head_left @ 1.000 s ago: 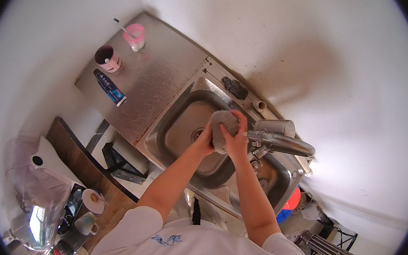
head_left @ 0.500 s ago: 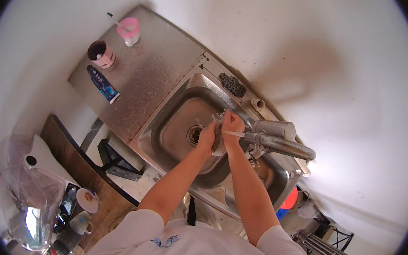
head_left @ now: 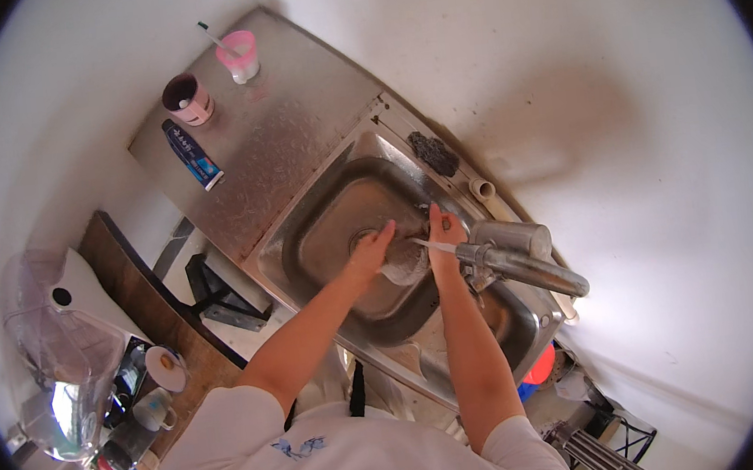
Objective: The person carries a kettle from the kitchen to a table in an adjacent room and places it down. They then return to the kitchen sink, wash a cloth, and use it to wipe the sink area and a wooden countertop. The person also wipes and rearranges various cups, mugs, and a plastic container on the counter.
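Over the large basin of the steel sink (head_left: 299,233), my left hand (head_left: 369,256) grips the side of a rounded, greyish, see-through thing (head_left: 405,265); its kind is too blurred to tell. Water from the metal tap (head_left: 525,271) runs in a thin stream between my hands and splashes on that thing. Close to its right side, under the spout's end, is my right hand (head_left: 444,239). Its thumb and fingers are raised and slightly apart, with nothing visible between them.
Left of the sink, the steel counter (head_left: 290,89) bears a pink cup (head_left: 239,58) with a toothbrush, a pink-and-dark cup (head_left: 189,102) and a blue toothpaste tube (head_left: 193,156). A dark scouring pad (head_left: 434,153) lies on the sink's back rim. A smaller basin (head_left: 504,315) adjoins at right.
My hands have drawn apart, the left toward the left and the right slightly rightward. The greyish thing between them now shows more fully. The view has shifted a little.
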Action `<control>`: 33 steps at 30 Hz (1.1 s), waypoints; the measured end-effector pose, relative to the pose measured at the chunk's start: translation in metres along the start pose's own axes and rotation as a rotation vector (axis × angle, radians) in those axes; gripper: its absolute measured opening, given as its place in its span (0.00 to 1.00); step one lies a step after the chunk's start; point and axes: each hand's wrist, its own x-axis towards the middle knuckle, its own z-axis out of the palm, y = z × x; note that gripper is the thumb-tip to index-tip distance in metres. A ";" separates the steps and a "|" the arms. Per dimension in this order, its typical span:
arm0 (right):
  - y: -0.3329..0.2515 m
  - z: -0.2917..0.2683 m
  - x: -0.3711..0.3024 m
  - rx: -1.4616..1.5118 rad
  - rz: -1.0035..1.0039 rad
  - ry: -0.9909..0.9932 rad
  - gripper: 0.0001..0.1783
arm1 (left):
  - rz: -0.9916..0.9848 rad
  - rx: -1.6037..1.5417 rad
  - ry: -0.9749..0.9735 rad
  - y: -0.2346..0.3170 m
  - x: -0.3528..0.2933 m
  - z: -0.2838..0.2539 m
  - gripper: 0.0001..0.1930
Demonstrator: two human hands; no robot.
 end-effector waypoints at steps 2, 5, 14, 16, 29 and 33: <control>0.010 -0.009 -0.007 -0.030 -0.161 -0.119 0.18 | 0.073 0.051 0.084 0.018 -0.003 -0.025 0.27; -0.009 -0.033 -0.026 -0.185 -0.306 -0.309 0.31 | 0.237 0.074 0.081 0.026 0.009 -0.065 0.26; -0.016 -0.029 -0.056 0.382 -0.172 -0.273 0.22 | 0.095 -0.111 0.280 -0.006 0.016 -0.029 0.22; -0.026 -0.024 -0.064 0.408 -0.258 -0.353 0.20 | -0.149 -0.471 -0.047 -0.004 0.006 -0.019 0.25; -0.041 -0.015 -0.082 0.328 -0.422 -0.082 0.31 | -0.080 -0.795 -0.314 -0.014 0.018 0.011 0.16; -0.044 -0.013 -0.082 -0.195 -0.850 -0.039 0.34 | -0.321 -1.014 -0.498 -0.010 0.017 0.010 0.15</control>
